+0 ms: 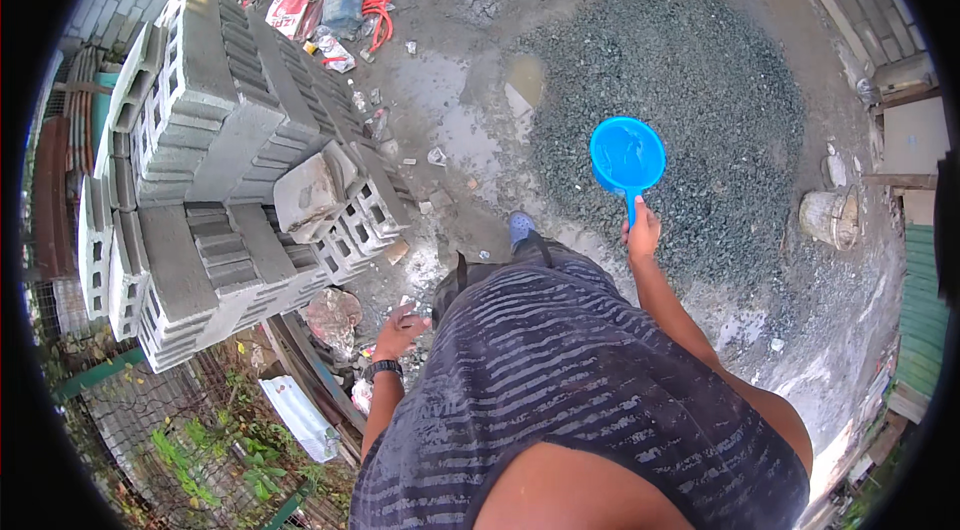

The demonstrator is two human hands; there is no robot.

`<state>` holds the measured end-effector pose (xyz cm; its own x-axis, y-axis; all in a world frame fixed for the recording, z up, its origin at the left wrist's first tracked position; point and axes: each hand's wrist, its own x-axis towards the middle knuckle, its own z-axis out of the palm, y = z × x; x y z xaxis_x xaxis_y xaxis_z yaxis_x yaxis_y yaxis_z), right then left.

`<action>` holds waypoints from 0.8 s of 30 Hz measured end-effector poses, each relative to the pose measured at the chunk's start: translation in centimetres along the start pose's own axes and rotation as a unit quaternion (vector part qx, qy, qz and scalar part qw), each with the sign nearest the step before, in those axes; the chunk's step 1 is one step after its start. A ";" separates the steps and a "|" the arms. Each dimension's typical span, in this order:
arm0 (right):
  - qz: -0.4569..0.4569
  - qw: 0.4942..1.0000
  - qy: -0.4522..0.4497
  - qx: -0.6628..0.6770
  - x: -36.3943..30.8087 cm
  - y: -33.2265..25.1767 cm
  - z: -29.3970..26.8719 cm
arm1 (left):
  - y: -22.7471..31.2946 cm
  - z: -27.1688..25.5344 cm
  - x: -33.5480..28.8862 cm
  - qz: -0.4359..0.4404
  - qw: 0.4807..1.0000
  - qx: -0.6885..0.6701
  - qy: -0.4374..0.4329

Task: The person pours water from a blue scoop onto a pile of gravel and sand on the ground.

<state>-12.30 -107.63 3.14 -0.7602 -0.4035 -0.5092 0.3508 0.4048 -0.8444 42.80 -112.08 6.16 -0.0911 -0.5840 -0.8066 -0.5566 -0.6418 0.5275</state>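
Observation:
My right hand (641, 230) is closed around the handle of a blue plastic dipper (628, 152), its round bowl facing up. The inside of the bowl looks wet and shiny; how much water it holds, I cannot tell. Beneath and beyond the dipper spreads a wide heap of grey gravel (700, 80). On the other side of my body, my left hand (402, 332), a dark watch at its wrist, hangs low with the fingers apart and holds nothing. The stacked hollow blocks (200, 140) rise to the left of it.
A broken block piece (315, 192) lies on the stack. At the far left of the yard is a litter pile (340, 5) of bags and plastic. A dirty whitish bucket (829, 219) lies right of the gravel. Puddles (440, 100) cover the muddy ground; wire fencing and plants (260, 465) border the near left.

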 end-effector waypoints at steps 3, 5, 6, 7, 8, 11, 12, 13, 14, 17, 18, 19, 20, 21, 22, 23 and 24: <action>0.012 1.000 0.017 0.020 0.7 -2.1 4.1 | 2.1 -1.5 4.6 0.032 0.996 0.046 -0.068; 0.020 0.998 0.038 0.044 1.2 -2.9 6.2 | 3.8 -3.8 7.5 0.032 0.995 0.004 -0.095; 0.021 0.997 0.055 0.050 1.5 -3.4 7.2 | 4.9 -5.0 9.3 0.035 0.993 0.016 -0.108; 0.023 0.996 0.057 0.065 1.5 -4.5 8.3 | 4.4 -6.8 11.8 0.065 0.995 0.042 -0.068; 0.026 0.995 0.057 0.079 1.7 -5.3 9.5 | 4.1 -8.7 14.1 0.096 0.993 0.067 -0.028; 0.005 0.992 0.095 0.082 2.3 -5.8 12.4 | 7.0 -12.4 20.2 0.086 0.990 0.110 -0.005; 0.007 0.990 0.110 0.087 2.0 -5.7 13.0 | 8.4 -13.6 22.1 0.045 0.996 0.082 -0.010; 0.000 0.990 0.112 0.089 2.1 -5.6 13.9 | 10.0 -15.1 23.9 0.006 0.998 0.054 -0.011; -0.011 0.989 0.117 0.091 2.6 -5.9 14.5 | 12.3 -16.0 25.7 0.016 0.998 0.063 -0.023; -0.004 0.974 0.181 0.133 1.3 -6.1 16.9 | 18.2 -18.7 30.8 0.059 0.980 0.168 -0.089; -0.001 0.967 0.207 0.151 1.2 -6.6 17.7 | 19.9 -19.9 33.1 0.095 0.966 0.232 -0.066; -0.002 0.962 0.214 0.168 0.8 -6.9 18.2 | 22.2 -20.2 34.6 0.117 0.956 0.259 -0.068; 0.002 0.960 0.224 0.170 0.2 -6.7 18.5 | 24.5 -21.0 36.2 0.140 0.944 0.290 -0.071; 0.012 0.958 0.238 0.157 -0.2 -6.6 18.8 | 26.2 -21.8 38.0 0.140 0.942 0.297 -0.075; 0.020 0.958 0.247 0.146 0.0 -6.9 19.4 | 28.0 -22.6 40.1 0.155 0.932 0.320 -0.067; 0.022 0.955 0.253 0.150 0.0 -6.8 19.9 | 30.2 -22.6 41.8 0.169 0.921 0.345 -0.063; 0.030 0.954 0.261 0.140 0.0 -6.6 20.4 | 32.7 -22.2 43.6 0.171 0.918 0.351 -0.065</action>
<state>-3.48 -127.05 5.30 -0.8777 0.1077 -0.4670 0.4787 0.1486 -0.8653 39.01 -169.56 -5.85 -0.4332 -0.5976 -0.6747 -0.8678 0.0743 0.4913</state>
